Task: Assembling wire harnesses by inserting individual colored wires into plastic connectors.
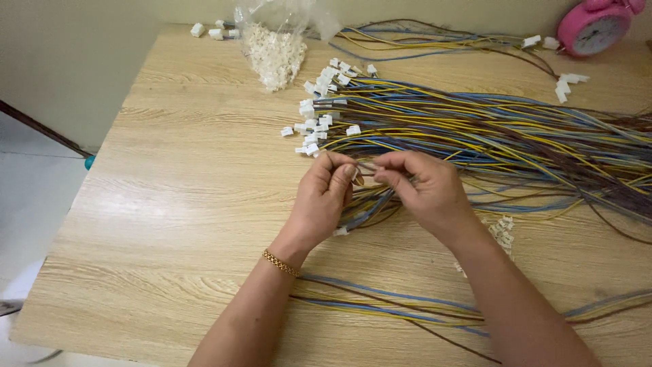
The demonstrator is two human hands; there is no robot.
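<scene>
Both hands meet above the table, left hand and right hand fingers pinching thin wires.

bare table left: passable | wire bundle, connector bag block right, rear

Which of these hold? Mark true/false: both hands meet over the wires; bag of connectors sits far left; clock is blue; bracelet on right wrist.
1. The left hand and right hand pinch wire ends together: true.
2. The plastic bag of white connectors sits at the far left of the table: true.
3. The alarm clock is blue: false, pink.
4. The gold bracelet is on the right wrist: false, left.
</scene>
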